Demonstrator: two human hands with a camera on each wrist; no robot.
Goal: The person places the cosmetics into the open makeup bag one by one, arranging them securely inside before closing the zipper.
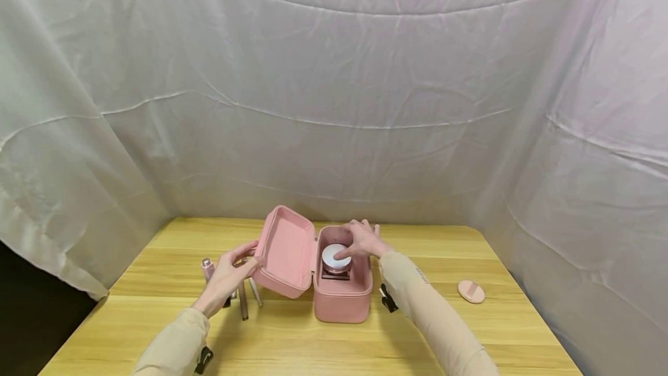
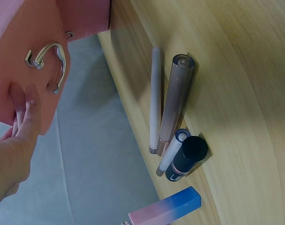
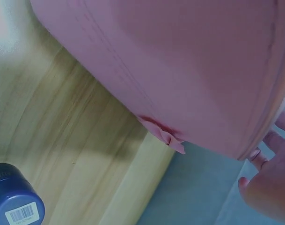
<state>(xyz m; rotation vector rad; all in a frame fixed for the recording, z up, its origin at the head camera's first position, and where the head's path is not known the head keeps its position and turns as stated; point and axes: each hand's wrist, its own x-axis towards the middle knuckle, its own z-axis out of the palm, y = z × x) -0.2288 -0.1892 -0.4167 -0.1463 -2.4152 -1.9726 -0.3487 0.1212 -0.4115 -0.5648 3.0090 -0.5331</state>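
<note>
A pink makeup case (image 1: 342,310) stands on the table with its lid (image 1: 284,248) swung out to the left. My left hand (image 1: 229,276) holds the lid's left edge, the thumb on the inner side and the fingers behind. The left wrist view shows those fingers beside a metal ring clasp (image 2: 62,65). Inside the case, a round compact with a silvery white top (image 1: 334,253) lies over a dark-edged flat item (image 1: 336,276). My right hand (image 1: 365,239) reaches over the case's right wall, fingers spread toward the back, thumb overlapping the compact's top.
Left of the case are a grey-brown tube (image 2: 177,98), a slim pale pencil (image 2: 155,101), a black-capped tube (image 2: 189,154) and a pink-blue tube (image 2: 163,206). A powder puff (image 1: 471,292) lies at the right. A dark blue bottle (image 3: 13,194) stands beside the case.
</note>
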